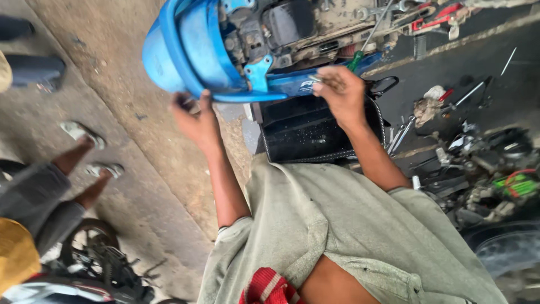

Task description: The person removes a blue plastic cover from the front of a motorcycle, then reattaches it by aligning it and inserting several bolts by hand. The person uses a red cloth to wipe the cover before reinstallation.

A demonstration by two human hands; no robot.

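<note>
Head view looks down on a stripped scooter (315,28) lying across the top of the frame, its engine parts bare and caked with dirt, with its blue plastic body panel (185,50) curving out at the near left end. The concrete floor (140,163) runs to the left, where another person's feet in sandals (84,132) stand close by. Below the scooter sits a black seat tub (306,132), open and dusty, just in front of the person's grey shorts (349,236). To the right, loose tools (450,104) and a rag lie scattered on the dark ground. The left hand (194,118) has its grip closed on the lower rim of the blue panel, thumb and fingers pinching the edge. The right hand (340,90) is closed around a green-handled screwdriver (360,53), whose shaft slants up into the engine area. Judging from this, the panel looks held only by that pinch at one edge, so it could flex, crack or slip if the screwdriver is pushed hard. The driver tip could jump off a dirty screw head and gouge plastic or the left fingers. A freed screw might drop into the tub or roll among the clutter.
</note>
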